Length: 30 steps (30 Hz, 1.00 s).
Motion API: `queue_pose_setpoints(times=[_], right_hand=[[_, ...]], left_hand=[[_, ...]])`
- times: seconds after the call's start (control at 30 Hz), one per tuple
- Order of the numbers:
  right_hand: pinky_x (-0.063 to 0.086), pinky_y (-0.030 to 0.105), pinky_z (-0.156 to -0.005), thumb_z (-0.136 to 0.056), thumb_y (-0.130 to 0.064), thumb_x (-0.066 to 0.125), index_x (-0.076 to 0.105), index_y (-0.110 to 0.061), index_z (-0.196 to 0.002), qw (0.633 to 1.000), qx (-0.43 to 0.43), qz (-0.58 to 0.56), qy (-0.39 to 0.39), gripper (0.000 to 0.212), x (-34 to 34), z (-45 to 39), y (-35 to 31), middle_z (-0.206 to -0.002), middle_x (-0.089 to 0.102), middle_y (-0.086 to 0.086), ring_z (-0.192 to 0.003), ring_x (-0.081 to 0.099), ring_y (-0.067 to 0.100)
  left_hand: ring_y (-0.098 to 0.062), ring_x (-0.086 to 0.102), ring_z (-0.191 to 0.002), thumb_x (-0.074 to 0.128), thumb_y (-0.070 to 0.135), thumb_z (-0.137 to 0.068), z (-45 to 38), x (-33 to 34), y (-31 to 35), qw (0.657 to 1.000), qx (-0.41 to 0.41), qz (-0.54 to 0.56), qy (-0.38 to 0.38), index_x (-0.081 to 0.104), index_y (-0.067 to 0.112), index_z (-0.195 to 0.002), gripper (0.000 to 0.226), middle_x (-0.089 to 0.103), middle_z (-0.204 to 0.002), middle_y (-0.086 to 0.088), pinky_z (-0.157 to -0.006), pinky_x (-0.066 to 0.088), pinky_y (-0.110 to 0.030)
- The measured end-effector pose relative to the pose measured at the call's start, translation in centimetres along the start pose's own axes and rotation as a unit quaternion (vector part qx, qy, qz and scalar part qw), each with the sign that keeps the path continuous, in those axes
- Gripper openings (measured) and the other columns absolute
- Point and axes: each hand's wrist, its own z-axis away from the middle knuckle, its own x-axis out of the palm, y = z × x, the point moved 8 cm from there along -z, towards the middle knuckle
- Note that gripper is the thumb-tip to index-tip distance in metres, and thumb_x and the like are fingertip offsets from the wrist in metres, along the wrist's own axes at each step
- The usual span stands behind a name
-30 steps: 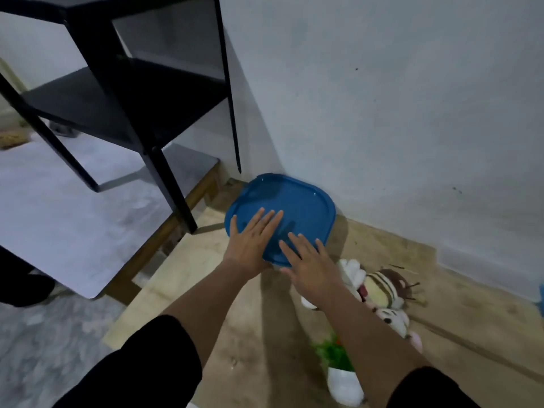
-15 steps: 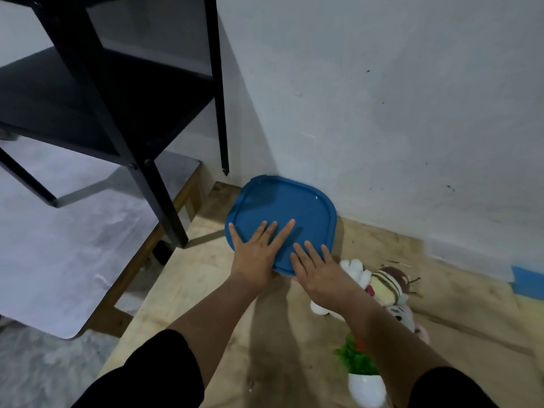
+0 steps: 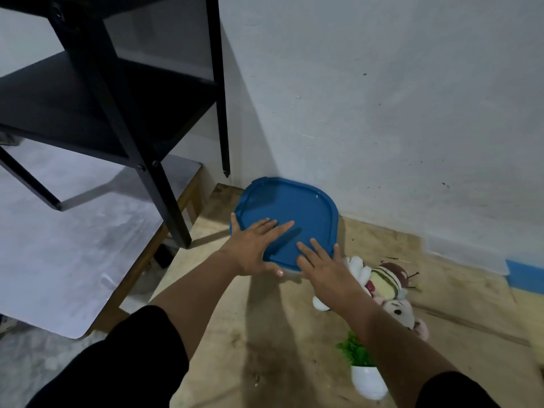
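A black metal shelf unit (image 3: pixel 88 113) stood at far left, its legs on a low grey-topped table (image 3: pixel 73 245) with a wooden frame. A pale wall (image 3: pixel 382 98) ran behind, marked with small dark specks. On the wooden board floor (image 3: pixel 265 334) at right lay a striped plush toy (image 3: pixel 385 282) touching a pink-and-white plush (image 3: pixel 403 315). Nearer, a small white pot (image 3: pixel 369 381) of green leaves lay tipped over. A blue strip (image 3: pixel 525 275) showed at far right.

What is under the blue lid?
Only a pale strip of a container shows below the near edge of the blue lid, between the left hand and the right hand. Its inside is covered.
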Motion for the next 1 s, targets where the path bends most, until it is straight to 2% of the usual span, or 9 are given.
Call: queue_pose_setpoints(times=[0.03,0.1,0.33,0.67,0.87,1.0], right_hand=[[0.015,0.063,-0.109,-0.089,-0.001,0.044,0.035,-0.010,-0.134,0.999,0.020,-0.028,-0.009,0.046,0.6,0.0,0.3,-0.157,0.013,0.008,-0.144,0.007,0.034],[0.009,0.061,-0.111,-0.092,0.001,0.037,0.029,-0.012,-0.136,0.998,0.039,-0.053,-0.012,0.047,0.7,0.1,0.5,-0.158,0.007,0.001,-0.145,-0.002,0.032],[0.013,0.062,-0.110,-0.090,0.004,0.040,0.035,-0.010,-0.129,0.994,0.058,-0.084,0.044,0.042,-1.9,0.5,1.0,-0.156,0.020,0.002,-0.144,0.005,0.034],[0.013,0.064,-0.108,-0.095,-0.009,0.040,0.032,-0.008,-0.133,0.995,-0.032,-0.052,0.076,0.038,-4.5,6.3,-3.5,-0.156,0.018,0.006,-0.143,0.008,0.039],[0.010,0.066,-0.109,-0.097,-0.010,0.034,0.032,-0.007,-0.135,0.988,-0.095,-0.107,0.052,0.038,-1.6,12.9,-9.3,-0.155,0.020,0.008,-0.143,0.007,0.039],[0.009,0.067,-0.108,-0.097,-0.011,0.033,0.031,-0.007,-0.134,0.985,-0.122,-0.123,0.004,0.037,1.1,16.0,-13.4,-0.156,0.019,0.008,-0.143,0.007,0.038]], left_hand=[[-0.012,0.001,-0.145,0.046,0.079,-0.071,0.1,0.0,0.1,1.000,-0.005,-0.002,-0.003,-0.027,0.058,-0.131,0.097,0.007,-0.158,0.006,-0.100,-0.015,-0.070],[-0.012,0.000,-0.145,0.047,0.076,-0.075,0.4,-0.1,0.5,1.000,-0.017,0.008,0.005,-0.024,0.057,-0.133,0.094,0.007,-0.158,0.007,-0.100,-0.013,-0.071],[-0.010,0.000,-0.145,0.038,0.072,-0.082,1.9,-2.5,1.7,0.997,-0.039,0.001,0.063,-0.013,0.049,-0.142,0.081,0.009,-0.158,0.009,-0.102,-0.009,-0.072],[-0.011,-0.002,-0.145,0.029,0.070,-0.085,10.9,-2.5,5.0,0.984,-0.118,-0.049,0.121,0.013,0.035,-0.148,0.074,0.005,-0.159,0.005,-0.104,-0.009,-0.069],[-0.011,-0.002,-0.145,0.025,0.070,-0.086,20.0,2.5,7.9,0.979,-0.179,-0.054,0.083,0.010,0.036,-0.148,0.072,0.005,-0.159,0.004,-0.108,-0.004,-0.069],[-0.010,-0.001,-0.145,0.024,0.071,-0.085,24.9,6.4,8.3,0.977,-0.207,-0.045,0.041,0.009,0.038,-0.148,0.072,0.005,-0.159,0.006,-0.107,-0.003,-0.068]])
